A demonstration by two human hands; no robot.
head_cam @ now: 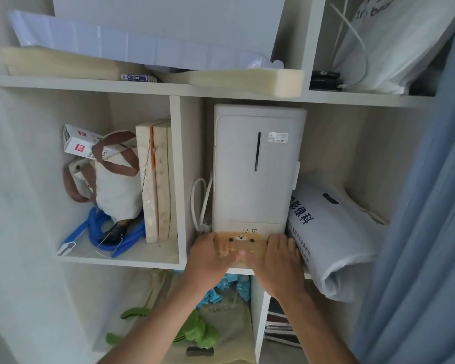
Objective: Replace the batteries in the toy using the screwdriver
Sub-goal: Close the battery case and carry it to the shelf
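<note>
A tan toy (243, 244) with a bear face printed on it lies at the front edge of the middle shelf compartment, just in front of a white appliance (258, 166). My left hand (208, 254) grips the toy's left end and my right hand (279, 258) grips its right end, both thumbs resting on its top. A blue and white battery pack (138, 78) lies on the upper shelf. No screwdriver is visible.
A white shelving unit (179, 179) fills the view. The left compartment holds a canvas bag (116, 185), books (155, 179), a blue cord (108, 232). A rolled grey bag (334, 240) lies right of the toy. Blue curtain (431, 206) hangs at right. Green toy (197, 334) sits below.
</note>
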